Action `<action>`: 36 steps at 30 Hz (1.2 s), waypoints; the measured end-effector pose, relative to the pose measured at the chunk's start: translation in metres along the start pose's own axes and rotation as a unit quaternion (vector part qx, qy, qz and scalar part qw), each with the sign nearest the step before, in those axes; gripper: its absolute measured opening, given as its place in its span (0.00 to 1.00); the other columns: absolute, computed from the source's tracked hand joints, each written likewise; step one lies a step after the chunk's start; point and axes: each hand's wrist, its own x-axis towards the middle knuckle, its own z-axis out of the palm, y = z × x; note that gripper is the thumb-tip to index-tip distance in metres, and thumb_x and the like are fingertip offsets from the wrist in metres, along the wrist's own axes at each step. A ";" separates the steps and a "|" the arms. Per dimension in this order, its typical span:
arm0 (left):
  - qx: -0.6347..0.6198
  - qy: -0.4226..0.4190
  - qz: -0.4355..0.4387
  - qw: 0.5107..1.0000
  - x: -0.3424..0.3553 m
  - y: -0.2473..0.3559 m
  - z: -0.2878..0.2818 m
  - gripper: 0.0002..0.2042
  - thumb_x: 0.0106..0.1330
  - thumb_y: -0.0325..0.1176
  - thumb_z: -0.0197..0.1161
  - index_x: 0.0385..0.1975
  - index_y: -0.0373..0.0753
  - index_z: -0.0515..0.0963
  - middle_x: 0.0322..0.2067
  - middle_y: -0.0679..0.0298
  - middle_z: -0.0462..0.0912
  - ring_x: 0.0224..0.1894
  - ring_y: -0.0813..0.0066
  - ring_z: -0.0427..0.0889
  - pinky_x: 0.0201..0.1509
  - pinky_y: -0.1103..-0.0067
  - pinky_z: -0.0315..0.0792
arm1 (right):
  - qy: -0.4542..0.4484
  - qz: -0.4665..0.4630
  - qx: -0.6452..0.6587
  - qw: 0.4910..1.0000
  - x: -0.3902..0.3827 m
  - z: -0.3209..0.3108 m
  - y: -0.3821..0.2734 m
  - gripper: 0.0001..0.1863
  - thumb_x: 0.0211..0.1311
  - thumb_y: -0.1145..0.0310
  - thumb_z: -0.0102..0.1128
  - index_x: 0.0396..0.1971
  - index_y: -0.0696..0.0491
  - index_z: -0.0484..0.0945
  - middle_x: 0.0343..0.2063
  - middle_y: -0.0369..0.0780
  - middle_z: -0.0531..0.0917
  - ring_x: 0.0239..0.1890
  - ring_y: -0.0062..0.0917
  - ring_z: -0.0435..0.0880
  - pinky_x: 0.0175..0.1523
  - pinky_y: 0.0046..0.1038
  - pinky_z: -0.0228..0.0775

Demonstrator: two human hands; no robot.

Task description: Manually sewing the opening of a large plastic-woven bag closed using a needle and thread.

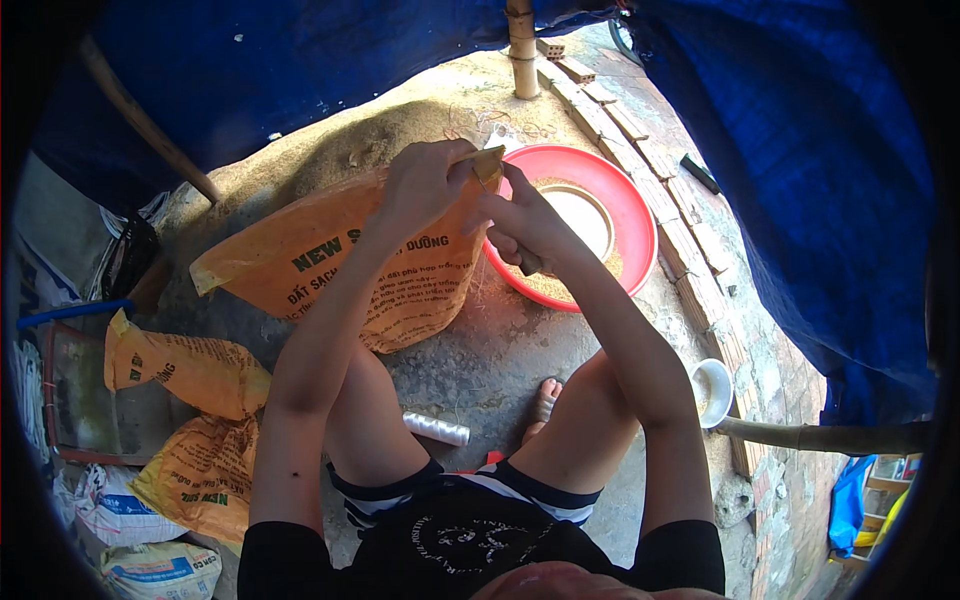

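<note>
A large orange plastic sack with dark print (400, 290) stands in front of me, its top edge raised. My left hand (425, 185) is closed on that edge near its right corner, where the plastic is folded over. My right hand (530, 225) is at the same corner, the index finger stretched up against the fold and the other fingers curled. A small dark piece shows below the curled fingers, too little to name. Just behind the right hand sits a wide red basin (645, 215) with tan grainy material and a round, pale, tan-rimmed container (580, 220) in it.
A shiny silver roll (435, 428) lies between my legs. More orange sacks (195, 370) and white bags (160, 570) lie at the left. A white bowl (710, 393) stands right, beside a brick row (690, 260). Blue tarps (780, 150) and a bamboo post (522, 50) border the place.
</note>
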 end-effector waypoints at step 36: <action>0.019 0.047 0.003 0.999 -0.013 0.002 0.018 0.10 0.53 0.23 0.55 0.35 0.36 0.77 0.28 0.56 0.77 0.27 0.60 0.78 0.32 0.71 0.70 | 0.023 0.005 0.034 0.999 0.020 0.016 0.015 0.10 0.54 0.75 0.45 0.37 0.55 0.61 0.14 0.37 0.68 0.07 0.16 0.64 0.09 0.21 0.56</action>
